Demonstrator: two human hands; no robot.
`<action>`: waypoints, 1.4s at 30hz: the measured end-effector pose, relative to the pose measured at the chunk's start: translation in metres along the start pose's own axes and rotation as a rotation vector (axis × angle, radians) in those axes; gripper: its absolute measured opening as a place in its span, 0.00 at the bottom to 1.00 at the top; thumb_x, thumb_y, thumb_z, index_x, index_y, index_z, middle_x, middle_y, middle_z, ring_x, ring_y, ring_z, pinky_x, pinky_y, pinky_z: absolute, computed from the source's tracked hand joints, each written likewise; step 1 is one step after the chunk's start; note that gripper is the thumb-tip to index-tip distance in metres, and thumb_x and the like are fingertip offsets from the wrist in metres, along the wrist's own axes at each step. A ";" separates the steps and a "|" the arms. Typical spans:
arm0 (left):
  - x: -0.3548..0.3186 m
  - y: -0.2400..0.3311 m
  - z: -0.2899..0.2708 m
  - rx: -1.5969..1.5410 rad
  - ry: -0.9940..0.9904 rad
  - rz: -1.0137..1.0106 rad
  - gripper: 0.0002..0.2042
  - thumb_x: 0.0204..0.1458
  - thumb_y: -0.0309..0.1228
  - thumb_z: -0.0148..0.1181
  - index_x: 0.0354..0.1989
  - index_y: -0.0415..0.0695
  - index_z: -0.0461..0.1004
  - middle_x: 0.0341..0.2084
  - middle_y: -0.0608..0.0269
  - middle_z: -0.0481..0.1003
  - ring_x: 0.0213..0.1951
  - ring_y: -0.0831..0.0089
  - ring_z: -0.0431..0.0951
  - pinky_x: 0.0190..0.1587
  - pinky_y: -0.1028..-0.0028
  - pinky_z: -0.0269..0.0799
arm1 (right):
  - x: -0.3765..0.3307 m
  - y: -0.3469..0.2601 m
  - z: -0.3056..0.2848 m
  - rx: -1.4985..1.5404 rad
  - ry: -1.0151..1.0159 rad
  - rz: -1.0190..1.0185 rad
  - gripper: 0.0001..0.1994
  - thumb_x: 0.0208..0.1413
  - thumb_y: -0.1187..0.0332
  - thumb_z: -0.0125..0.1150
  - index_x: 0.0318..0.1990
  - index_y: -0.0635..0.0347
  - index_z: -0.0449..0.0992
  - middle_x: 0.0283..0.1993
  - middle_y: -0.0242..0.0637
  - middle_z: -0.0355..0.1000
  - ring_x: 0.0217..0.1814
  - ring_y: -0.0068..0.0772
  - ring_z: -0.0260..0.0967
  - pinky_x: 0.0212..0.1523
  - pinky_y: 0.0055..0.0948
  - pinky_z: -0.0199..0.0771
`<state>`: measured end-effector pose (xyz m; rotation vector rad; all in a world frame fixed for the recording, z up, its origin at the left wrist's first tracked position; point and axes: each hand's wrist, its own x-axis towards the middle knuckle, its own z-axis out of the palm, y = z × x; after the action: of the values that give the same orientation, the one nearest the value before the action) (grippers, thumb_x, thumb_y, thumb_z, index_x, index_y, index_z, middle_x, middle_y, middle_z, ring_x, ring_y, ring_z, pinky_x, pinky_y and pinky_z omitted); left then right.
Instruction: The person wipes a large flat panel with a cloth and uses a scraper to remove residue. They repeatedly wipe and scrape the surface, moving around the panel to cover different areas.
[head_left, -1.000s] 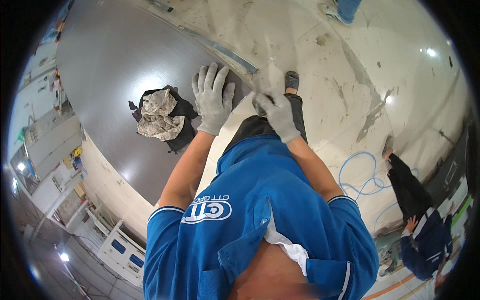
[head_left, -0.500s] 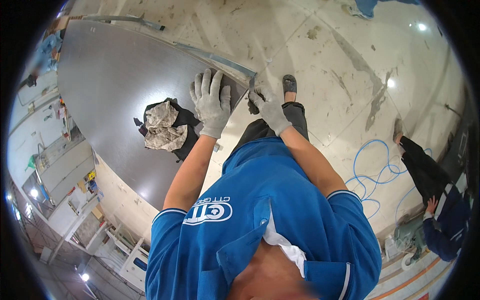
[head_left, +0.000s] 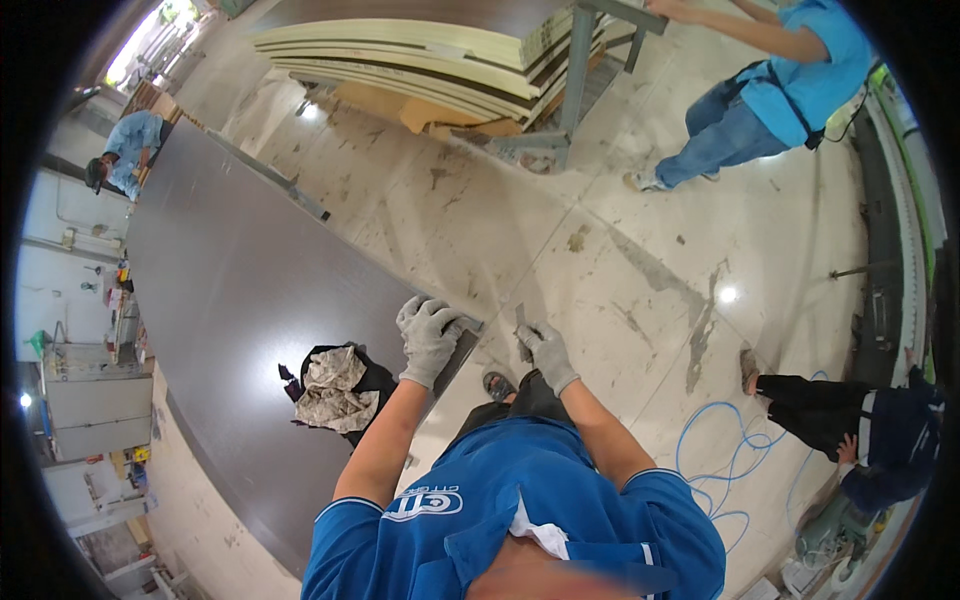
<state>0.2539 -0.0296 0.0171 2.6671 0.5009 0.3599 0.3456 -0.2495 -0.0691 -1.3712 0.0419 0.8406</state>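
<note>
A large flat dark-grey panel [head_left: 250, 260] lies to my left, its near corner in front of me. My left hand [head_left: 430, 342], in a grey work glove, rests on it close to that corner. Its fingers are curled in, the thumb reaches toward the corner, and anything under the fingers is hidden. Off the corner, over the floor, my gloved right hand [head_left: 549, 354] grips a scraper [head_left: 521, 318] with a narrow flat blade pointing away from me. Beside my left wrist, a crumpled patterned cloth [head_left: 335, 390] lies on black fabric [head_left: 378, 378] on the panel.
At the far side, pale-edged boards [head_left: 420, 60] are stacked by a metal frame [head_left: 578, 75]. One person [head_left: 785, 85] stands there, another [head_left: 132, 150] bends at the panel's far end, and a third [head_left: 880, 430] is at right. A blue hose [head_left: 735, 450] coils on the floor.
The view has tilted up, bringing the board stack and more people in. My left fingers, spread flat before, are now curled. My right hand has moved away from the panel corner with the scraper.
</note>
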 end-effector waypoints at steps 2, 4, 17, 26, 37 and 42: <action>0.009 -0.008 0.004 -0.034 0.026 -0.013 0.10 0.47 0.40 0.73 0.36 0.52 0.85 0.48 0.62 0.78 0.61 0.50 0.69 0.65 0.51 0.59 | -0.001 -0.005 0.002 -0.017 -0.008 -0.017 0.08 0.66 0.67 0.62 0.44 0.64 0.79 0.27 0.30 0.72 0.25 0.22 0.66 0.26 0.28 0.66; 0.015 -0.017 0.008 -0.017 0.041 -0.084 0.14 0.47 0.41 0.73 0.42 0.53 0.84 0.51 0.58 0.77 0.63 0.50 0.68 0.67 0.50 0.56 | -0.004 -0.010 0.003 -0.074 -0.025 -0.048 0.10 0.67 0.66 0.61 0.45 0.65 0.78 0.30 0.33 0.74 0.29 0.25 0.69 0.31 0.28 0.70; -0.070 0.007 -0.020 -0.123 0.052 0.053 0.26 0.53 0.41 0.68 0.60 0.45 0.74 0.62 0.50 0.71 0.67 0.48 0.66 0.72 0.50 0.54 | -0.022 -0.101 0.030 -0.909 -0.240 -0.650 0.08 0.62 0.64 0.65 0.45 0.53 0.80 0.38 0.37 0.78 0.37 0.38 0.75 0.40 0.35 0.74; -0.095 -0.002 -0.091 0.044 0.406 -0.327 0.24 0.49 0.38 0.73 0.55 0.49 0.77 0.54 0.56 0.75 0.60 0.53 0.71 0.63 0.54 0.64 | 0.032 -0.125 0.097 -1.642 -0.745 -1.180 0.02 0.58 0.67 0.59 0.38 0.48 0.76 0.31 0.32 0.70 0.37 0.40 0.71 0.39 0.41 0.71; -0.035 0.019 -0.018 -0.031 0.099 -0.242 0.08 0.49 0.39 0.67 0.32 0.52 0.78 0.32 0.66 0.76 0.40 0.61 0.77 0.44 0.60 0.70 | 0.064 -0.138 0.084 -1.435 -0.955 -1.019 0.03 0.56 0.66 0.63 0.37 0.47 0.78 0.35 0.33 0.75 0.40 0.39 0.73 0.41 0.41 0.70; -0.001 -0.032 -0.012 0.083 0.287 -0.237 0.02 0.50 0.31 0.61 0.28 0.56 0.77 0.30 0.65 0.75 0.39 0.59 0.75 0.43 0.60 0.68 | 0.126 -0.136 0.132 -1.344 -0.848 -1.151 0.05 0.54 0.66 0.67 0.37 0.52 0.81 0.37 0.38 0.78 0.43 0.46 0.74 0.45 0.44 0.72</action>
<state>0.2403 0.0014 0.0141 2.6065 0.9274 0.6669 0.4525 -0.0672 0.0154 -1.6819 -2.0736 0.2827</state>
